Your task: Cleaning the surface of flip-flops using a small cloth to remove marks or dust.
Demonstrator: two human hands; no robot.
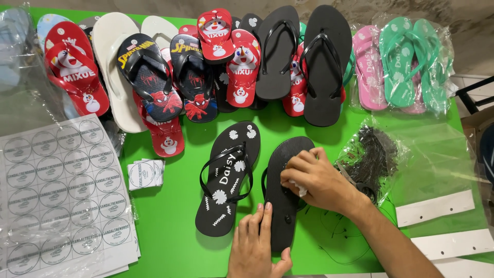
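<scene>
A bright green table (170, 206) fills nearly the whole view under even light, with a strip of rough grey concrete floor (411, 10) beyond its far edge and a dark metal frame (473, 95) past its right edge.

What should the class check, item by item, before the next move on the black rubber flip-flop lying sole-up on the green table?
1. Left hand steadies the sole-up black rubber flip-flop at its heel: ok.
2. Right hand presses a small white piece on the sole: ok.
3. Piece fully stuck: cannot tell.
4. Matching black flip-flop with white flowers alongside, strap up: ok.
5. Cut stack of round white stickers nearby: ok.
</scene>
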